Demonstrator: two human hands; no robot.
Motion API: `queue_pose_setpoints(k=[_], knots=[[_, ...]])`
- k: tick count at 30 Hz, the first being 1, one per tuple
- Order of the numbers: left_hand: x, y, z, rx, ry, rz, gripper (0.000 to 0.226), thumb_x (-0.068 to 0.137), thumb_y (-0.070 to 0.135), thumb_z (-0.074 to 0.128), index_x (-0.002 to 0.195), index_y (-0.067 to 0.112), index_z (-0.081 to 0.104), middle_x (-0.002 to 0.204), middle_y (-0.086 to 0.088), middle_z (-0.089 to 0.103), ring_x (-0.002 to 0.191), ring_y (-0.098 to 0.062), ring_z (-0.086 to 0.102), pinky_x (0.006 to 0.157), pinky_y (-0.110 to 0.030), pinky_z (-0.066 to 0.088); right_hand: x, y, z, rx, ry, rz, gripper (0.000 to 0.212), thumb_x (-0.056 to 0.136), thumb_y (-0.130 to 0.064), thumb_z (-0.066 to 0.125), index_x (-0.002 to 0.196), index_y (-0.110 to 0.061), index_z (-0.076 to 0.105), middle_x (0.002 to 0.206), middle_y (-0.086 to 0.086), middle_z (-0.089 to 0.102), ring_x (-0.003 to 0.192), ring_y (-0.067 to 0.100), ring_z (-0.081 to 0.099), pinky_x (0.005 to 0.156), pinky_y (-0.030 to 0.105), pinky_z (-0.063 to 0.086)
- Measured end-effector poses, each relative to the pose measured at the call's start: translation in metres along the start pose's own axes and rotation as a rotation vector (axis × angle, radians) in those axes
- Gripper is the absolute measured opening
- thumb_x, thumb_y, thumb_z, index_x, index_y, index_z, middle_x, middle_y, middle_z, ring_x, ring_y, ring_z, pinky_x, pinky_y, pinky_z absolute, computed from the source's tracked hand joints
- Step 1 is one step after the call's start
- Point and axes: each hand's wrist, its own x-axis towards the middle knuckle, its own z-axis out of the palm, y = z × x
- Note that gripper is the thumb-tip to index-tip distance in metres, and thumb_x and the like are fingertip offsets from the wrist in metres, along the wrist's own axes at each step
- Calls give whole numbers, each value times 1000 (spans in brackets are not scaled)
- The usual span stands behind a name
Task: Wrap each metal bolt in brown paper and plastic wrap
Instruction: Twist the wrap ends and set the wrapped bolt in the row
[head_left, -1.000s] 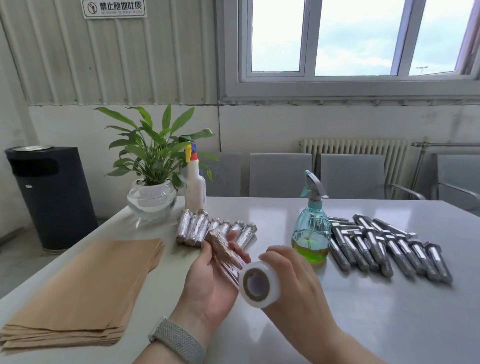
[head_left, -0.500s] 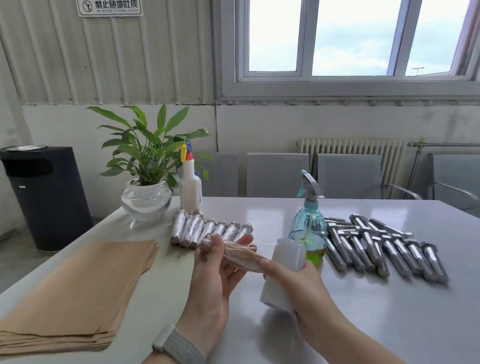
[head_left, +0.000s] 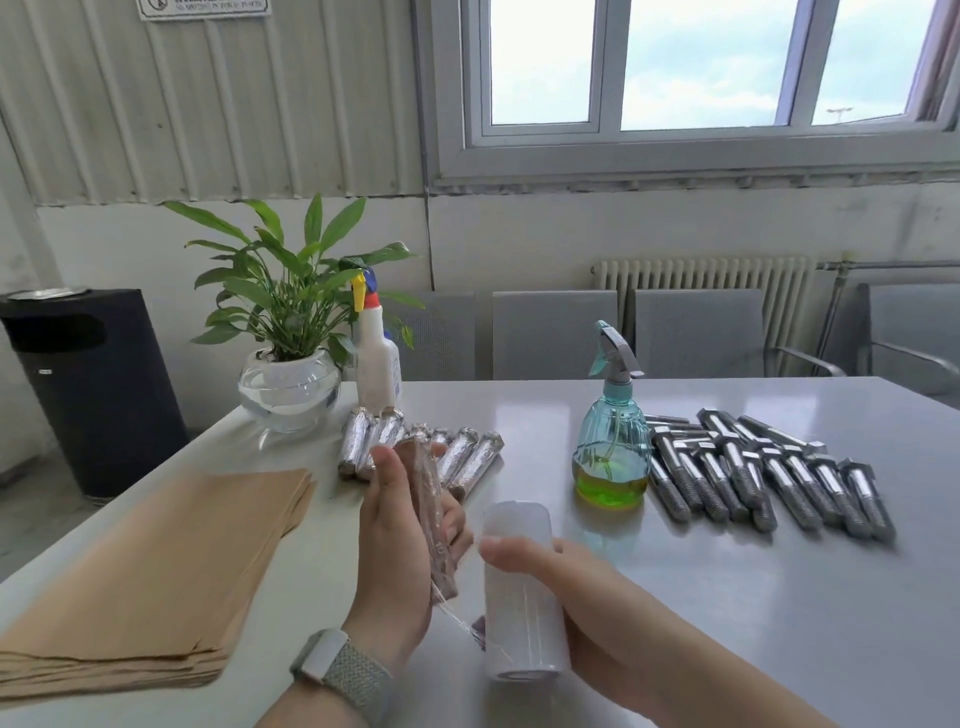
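My left hand (head_left: 396, 551) grips a bolt wrapped in brown paper (head_left: 434, 512), held almost upright above the table. My right hand (head_left: 571, 597) holds a white roll of plastic wrap (head_left: 519, 587) upright just to the right of it. A thin strip of film (head_left: 460, 621) stretches from the bolt's lower end to the roll. Several wrapped, shiny bolts (head_left: 457, 457) lie in a row behind my left hand. Several bare metal bolts (head_left: 753, 473) lie at the right. A stack of brown paper sheets (head_left: 150, 566) lies at the left.
A teal spray bottle (head_left: 613, 441) with green liquid stands between the two bolt groups. A white spray bottle (head_left: 378, 358) and a potted plant in a glass bowl (head_left: 288, 384) stand at the back left. Grey chairs (head_left: 550, 332) line the table's far edge; a black bin (head_left: 93, 384) stands left.
The wrapped bolt has turned from lying crosswise to almost upright in my left hand. My right hand has brought the roll lower and nearer, standing upright, with film drawn out between them.
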Motion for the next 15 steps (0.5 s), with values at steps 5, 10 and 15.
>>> queue_pose_setpoints(k=[5,10,15], knots=[[3,1,-4,103,-130,-96,68,79,76,44,99,14,64,49,-4,41,39,-15,40,39,-24,38,1,-9,-11,-139,73,-82,50,65,-32,87,102,-8,63,77,10,67,63,23,65,62,34,56],[-5,-4,-1,342,-277,-106,55,79,76,44,90,27,67,55,-2,53,47,-16,51,45,-28,44,0,-14,-21,-109,58,23,52,74,-49,72,106,-8,61,74,11,68,64,21,66,60,30,54],[-6,-1,-3,379,-286,-141,48,78,73,45,83,30,64,57,-7,55,45,-16,51,44,-25,42,5,-14,-33,-143,110,41,47,79,-38,72,115,-11,56,95,20,70,86,33,71,79,42,58]])
